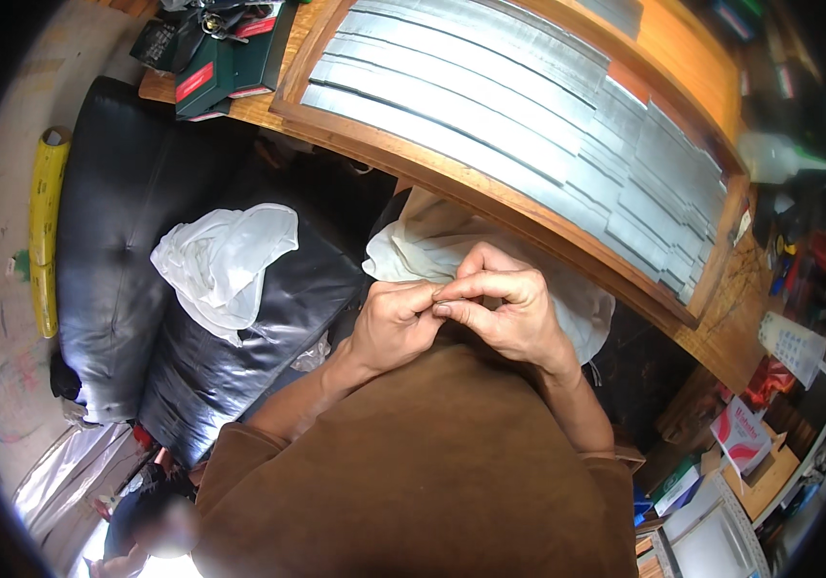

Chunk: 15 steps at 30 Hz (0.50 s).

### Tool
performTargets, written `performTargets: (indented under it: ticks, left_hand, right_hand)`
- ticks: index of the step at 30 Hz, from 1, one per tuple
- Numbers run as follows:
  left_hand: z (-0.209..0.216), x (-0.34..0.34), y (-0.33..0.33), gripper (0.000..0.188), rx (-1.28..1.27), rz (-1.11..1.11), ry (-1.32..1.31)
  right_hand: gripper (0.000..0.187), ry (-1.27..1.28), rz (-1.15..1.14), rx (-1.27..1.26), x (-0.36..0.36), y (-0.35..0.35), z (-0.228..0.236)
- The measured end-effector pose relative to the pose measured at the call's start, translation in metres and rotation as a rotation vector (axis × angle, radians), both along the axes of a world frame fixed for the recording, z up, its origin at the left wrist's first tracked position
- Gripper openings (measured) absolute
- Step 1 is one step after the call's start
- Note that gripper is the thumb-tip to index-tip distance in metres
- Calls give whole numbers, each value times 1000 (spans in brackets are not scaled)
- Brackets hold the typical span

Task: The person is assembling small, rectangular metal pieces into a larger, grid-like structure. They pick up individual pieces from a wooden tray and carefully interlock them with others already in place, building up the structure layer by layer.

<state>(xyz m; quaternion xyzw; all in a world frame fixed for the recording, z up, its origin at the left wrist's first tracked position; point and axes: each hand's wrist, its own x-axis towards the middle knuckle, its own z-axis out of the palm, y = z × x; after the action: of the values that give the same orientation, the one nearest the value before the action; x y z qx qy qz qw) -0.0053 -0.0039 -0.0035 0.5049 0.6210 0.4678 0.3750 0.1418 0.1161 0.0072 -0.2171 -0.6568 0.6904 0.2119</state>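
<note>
One yellow roll [45,231] lies left of a black seat [109,193], then left hand [396,326] and right hand [514,308] meet, pinched together at the tips, anything between too small to tell, near pale cloth [394,249] and, far right, a tray [723,249] of grey strips [452,96].

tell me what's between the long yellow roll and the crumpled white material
The head view shows black leather-like padding between the yellow roll and the white material.
</note>
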Motion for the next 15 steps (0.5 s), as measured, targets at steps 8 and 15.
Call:
performTargets:
  ticks: [8, 15]
  left_hand:
    - [17, -12, 17, 11, -106, -64, -249]
    - [26, -1, 29, 12, -126, 188, -688]
  right_hand:
    - [24, 39, -295, 264, 6, -17, -1]
    - [24, -255, -151, 17, 48, -32, -3]
